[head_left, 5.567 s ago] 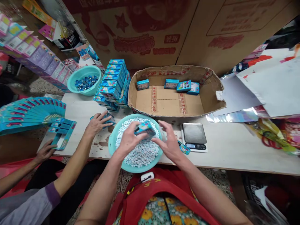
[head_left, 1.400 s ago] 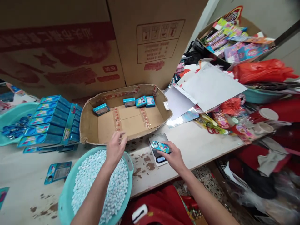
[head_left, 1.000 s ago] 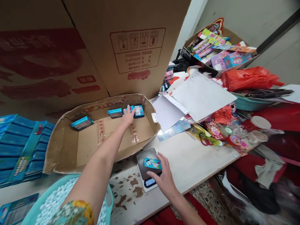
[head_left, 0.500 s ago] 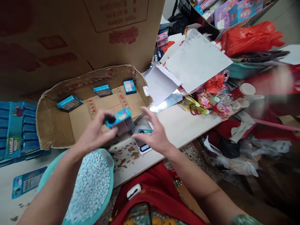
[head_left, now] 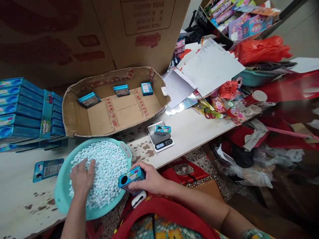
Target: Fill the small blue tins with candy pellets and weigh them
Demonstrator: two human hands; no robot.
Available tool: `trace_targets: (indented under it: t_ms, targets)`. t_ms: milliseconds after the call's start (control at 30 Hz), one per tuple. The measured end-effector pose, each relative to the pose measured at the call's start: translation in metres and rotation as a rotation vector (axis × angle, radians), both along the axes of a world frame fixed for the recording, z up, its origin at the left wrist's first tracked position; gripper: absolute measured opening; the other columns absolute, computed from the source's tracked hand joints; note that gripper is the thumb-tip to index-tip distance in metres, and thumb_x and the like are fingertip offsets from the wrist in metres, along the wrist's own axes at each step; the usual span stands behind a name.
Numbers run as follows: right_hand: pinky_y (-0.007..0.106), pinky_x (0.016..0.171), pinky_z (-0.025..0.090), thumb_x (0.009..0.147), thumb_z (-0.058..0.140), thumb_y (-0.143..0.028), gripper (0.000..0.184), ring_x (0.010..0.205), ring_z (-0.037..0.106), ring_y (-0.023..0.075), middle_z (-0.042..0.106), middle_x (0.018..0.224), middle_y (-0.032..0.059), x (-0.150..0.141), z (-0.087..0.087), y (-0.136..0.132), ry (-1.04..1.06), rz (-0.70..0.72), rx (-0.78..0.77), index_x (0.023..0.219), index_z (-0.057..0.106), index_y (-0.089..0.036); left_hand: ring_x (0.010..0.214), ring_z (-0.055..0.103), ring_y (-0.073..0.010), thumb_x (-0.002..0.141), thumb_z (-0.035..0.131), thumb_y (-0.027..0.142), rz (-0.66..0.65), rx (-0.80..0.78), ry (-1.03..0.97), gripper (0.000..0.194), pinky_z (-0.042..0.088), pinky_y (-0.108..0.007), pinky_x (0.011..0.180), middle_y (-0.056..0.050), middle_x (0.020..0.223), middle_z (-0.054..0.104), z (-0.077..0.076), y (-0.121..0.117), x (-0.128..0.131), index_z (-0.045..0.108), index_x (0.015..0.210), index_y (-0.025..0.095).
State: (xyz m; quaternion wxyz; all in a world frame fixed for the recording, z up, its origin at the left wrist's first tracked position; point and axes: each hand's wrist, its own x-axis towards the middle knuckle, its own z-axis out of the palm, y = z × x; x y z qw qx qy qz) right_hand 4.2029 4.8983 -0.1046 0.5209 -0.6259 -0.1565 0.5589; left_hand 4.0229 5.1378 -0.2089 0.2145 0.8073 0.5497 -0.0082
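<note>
My left hand is down among the small pale blue and white candies that fill a turquoise basin. Its fingers are apart, with some tips hidden in the candies. By the basin's right rim, my right hand grips a blue candy box, which has a round dark hole at one end of its printed face. A second such box rests on a small digital scale, whose display is lit.
A cut-down cardboard box behind the basin holds 3 blue boxes. Stacked blue cartons stand at left, near a flat blue package. Papers, red scissors and clutter lie to the right.
The blue box has passed from my left hand to my right and come down beside the basin. My left hand has dropped into the candies. The view has shifted left.
</note>
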Motion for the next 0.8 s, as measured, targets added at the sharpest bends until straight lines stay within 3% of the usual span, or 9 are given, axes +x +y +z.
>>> trace_targets:
  t_ms: [133, 267, 367, 467, 533, 633, 700, 800]
  targets:
    - [0.027, 0.071, 0.046, 0.057, 0.083, -0.043, 0.051, 0.075, 0.054, 0.0135, 0.06, 0.081, -0.0026, -0.009, 0.0, 0.007, -0.026, -0.088, 0.023, 0.097, 0.06, -0.02, 0.116, 0.049, -0.0395, 0.08, 0.037, 0.067, 0.074, -0.06, -0.018, 0.073, 0.035, -0.05, 0.103, -0.023, 0.118, 0.058, 0.001, -0.009, 0.022, 0.059, 0.116, 0.008]
    - [0.028, 0.073, 0.046, 0.061, 0.081, -0.042, 0.049, 0.074, 0.055, 0.0136, 0.061, 0.081, -0.0031, -0.012, 0.001, 0.019, -0.165, -0.11, 0.05, 0.099, 0.06, -0.021, 0.101, 0.055, -0.0382, 0.073, 0.051, 0.063, 0.214, -0.103, -0.068, 0.054, 0.041, -0.049, 0.092, -0.014, 0.103, 0.064, 0.006, -0.016, 0.026, 0.064, 0.1, 0.019]
    - [0.029, 0.076, 0.046, 0.064, 0.079, -0.039, 0.043, 0.08, 0.057, 0.0152, 0.062, 0.086, -0.0011, -0.013, 0.003, 0.033, -0.382, -0.088, 0.105, 0.099, 0.062, -0.021, 0.094, 0.054, -0.0338, 0.062, 0.064, 0.048, 0.412, -0.196, -0.392, 0.033, 0.038, -0.046, 0.092, -0.008, 0.08, 0.06, 0.007, -0.021, 0.021, 0.064, 0.08, 0.019]
    - [0.03, 0.08, 0.045, 0.067, 0.078, -0.035, 0.036, 0.087, 0.057, 0.017, 0.061, 0.092, 0.0012, -0.016, 0.005, 0.055, -0.646, -0.034, 0.18, 0.097, 0.064, -0.02, 0.082, 0.055, -0.0247, 0.057, 0.067, 0.043, 0.589, -0.331, -0.699, 0.03, 0.043, -0.037, 0.081, -0.003, 0.07, 0.054, 0.013, -0.021, 0.011, 0.059, 0.071, 0.018]
    - [0.03, 0.081, 0.044, 0.069, 0.077, -0.032, 0.034, 0.089, 0.057, 0.0178, 0.06, 0.093, 0.0022, -0.022, 0.008, 0.071, -0.781, 0.03, 0.222, 0.097, 0.064, -0.02, 0.068, 0.053, -0.0177, 0.061, 0.063, 0.048, 0.632, -0.404, -0.785, 0.033, 0.044, -0.03, 0.064, -0.001, 0.07, 0.054, 0.024, -0.021, 0.005, 0.056, 0.074, 0.018]
    - [0.033, 0.083, 0.045, 0.071, 0.076, -0.027, 0.034, 0.094, 0.057, 0.0201, 0.06, 0.096, 0.0045, -0.038, 0.013, 0.091, -0.916, 0.154, 0.265, 0.101, 0.062, -0.02, 0.053, 0.047, -0.011, 0.066, 0.062, 0.049, 0.682, -0.583, -1.025, 0.035, 0.034, -0.022, 0.045, 0.001, 0.071, 0.052, 0.053, -0.024, -0.002, 0.051, 0.08, 0.019]
    - [0.035, 0.085, 0.045, 0.073, 0.075, -0.026, 0.033, 0.096, 0.056, 0.0219, 0.062, 0.098, 0.006, -0.051, 0.014, 0.102, -0.988, 0.24, 0.285, 0.103, 0.061, -0.02, 0.052, 0.047, -0.0095, 0.065, 0.066, 0.043, 0.706, -0.699, -1.304, 0.033, 0.031, -0.019, 0.041, 0.002, 0.071, 0.05, 0.076, -0.025, -0.003, 0.049, 0.08, 0.019]
    - [0.036, 0.086, 0.044, 0.075, 0.073, -0.028, 0.032, 0.097, 0.055, 0.0232, 0.062, 0.1, 0.0072, -0.068, 0.013, 0.119, -1.056, 0.337, 0.283, 0.104, 0.061, -0.02, 0.061, 0.054, -0.0121, 0.066, 0.067, 0.033, 0.697, -0.687, -1.605, 0.027, 0.042, -0.022, 0.048, 0.001, 0.071, 0.051, 0.102, -0.022, -0.006, 0.047, 0.077, 0.018]
